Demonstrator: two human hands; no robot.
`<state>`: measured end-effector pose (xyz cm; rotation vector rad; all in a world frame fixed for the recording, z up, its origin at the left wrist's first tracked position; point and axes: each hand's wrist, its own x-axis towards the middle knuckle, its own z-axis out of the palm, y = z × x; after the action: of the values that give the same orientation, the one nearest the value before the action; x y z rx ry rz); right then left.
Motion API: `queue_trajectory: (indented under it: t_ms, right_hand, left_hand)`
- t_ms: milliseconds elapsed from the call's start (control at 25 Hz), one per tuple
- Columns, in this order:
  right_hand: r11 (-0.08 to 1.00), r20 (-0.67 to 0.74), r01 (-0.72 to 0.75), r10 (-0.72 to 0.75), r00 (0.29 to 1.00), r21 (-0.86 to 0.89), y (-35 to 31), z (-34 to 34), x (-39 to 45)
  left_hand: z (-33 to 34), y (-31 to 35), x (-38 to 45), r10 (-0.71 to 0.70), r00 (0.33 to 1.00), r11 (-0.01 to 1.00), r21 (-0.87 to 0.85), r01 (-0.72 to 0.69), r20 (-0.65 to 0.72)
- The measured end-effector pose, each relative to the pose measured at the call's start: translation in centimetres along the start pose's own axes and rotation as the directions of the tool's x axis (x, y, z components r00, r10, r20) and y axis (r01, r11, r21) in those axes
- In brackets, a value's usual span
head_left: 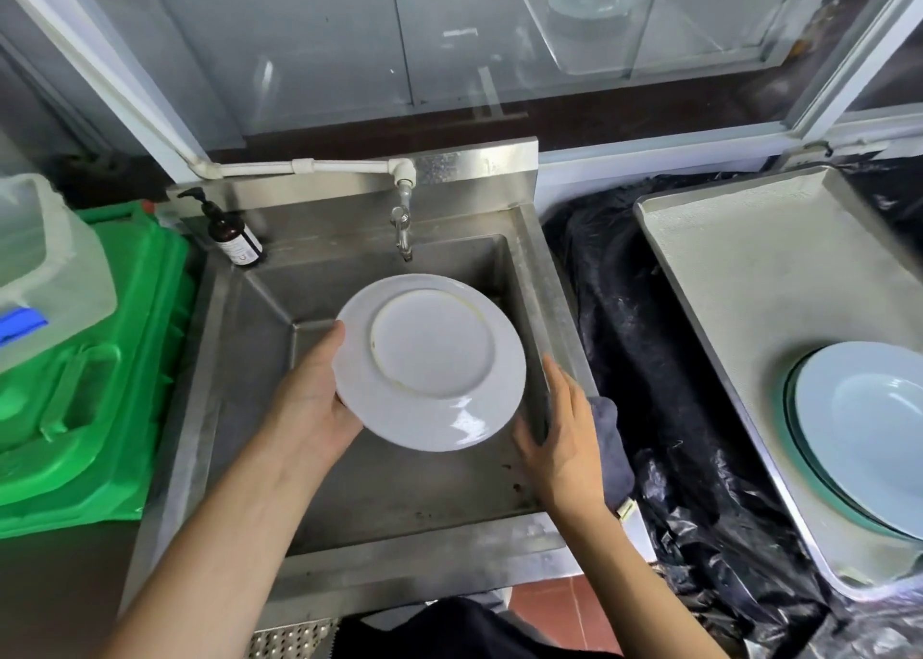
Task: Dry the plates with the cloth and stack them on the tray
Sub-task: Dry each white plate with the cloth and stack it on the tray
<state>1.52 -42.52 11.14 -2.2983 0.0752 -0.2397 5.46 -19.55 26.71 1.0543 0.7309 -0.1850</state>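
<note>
Over the stainless steel sink [239,359], the left hand [309,398] grips a round white ceramic plate [429,361], underside up. The right hand [562,438], fingers relaxed, rests on a grey cloth [612,443] at the sink's edge. Pale blue plates [864,433] sit stacked on the metal tray [739,269].

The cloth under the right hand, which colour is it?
The cloth is dark grey-blue, seen in the head view beside the right hand.

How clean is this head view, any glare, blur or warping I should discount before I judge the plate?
Head view: a bright highlight sits on the lower rim of the white plate held by the left hand; wide-angle warping bends the tray edges and window frames; the glass behind the sink carries reflections; focus is soft overall, and the right hand is slightly smeared.
</note>
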Motion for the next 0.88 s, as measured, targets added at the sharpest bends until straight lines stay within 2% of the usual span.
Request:
queue_trajectory:
  t_ms: [120,240,320,360,480,640,760,880]
  right_hand:
    - [0.982,-0.122,0.151,-0.137,0.983,0.111,-3.8,-0.8,1.3]
    - [0.901,-0.246,0.432,-0.415,0.876,0.019,-6.0,-1.8,2.1]
    - [0.854,-0.26,0.519,-0.508,0.821,-0.029,-7.3,-2.5,2.4]
    - [0.852,-0.256,0.523,-0.513,0.819,-0.036,-7.9,-2.6,2.6]
    - [0.886,-0.223,0.462,-0.457,0.861,-0.034,-10.1,-3.0,2.4]
    - [0.969,-0.213,0.243,-0.231,0.949,0.031,-13.0,-2.5,1.3]
    - [0.975,-0.191,0.094,-0.055,0.98,0.199,-14.2,-1.9,0.9]
    - [0.951,-0.153,0.003,0.046,0.987,0.308,-14.5,-1.5,0.7]
  left_hand:
    - [-0.9,0.9,-0.6,-0.01,1.0,0.998,-0.055,0.01,-0.001]
    - [-2.2,1.8,-0.8,-0.015,1.0,0.997,-0.076,0.013,-0.019]
    - [-3.3,2.3,-0.8,-0.024,1.0,0.997,-0.078,0.023,-0.012]
    - [-3.8,2.6,-0.9,-0.054,0.998,0.993,-0.105,0.053,-0.011]
    - [-5.9,3.4,-0.9,-0.183,0.983,0.96,-0.216,0.178,-0.003]
    - [-8.6,3.9,-0.9,-0.225,0.974,0.971,-0.085,0.224,0.003]
    - [-9.9,3.9,-0.9,-0.18,0.983,0.98,0.084,0.183,-0.045]
    - [-10.7,3.3,-0.2,-0.03,0.989,0.969,0.239,0.065,-0.146]
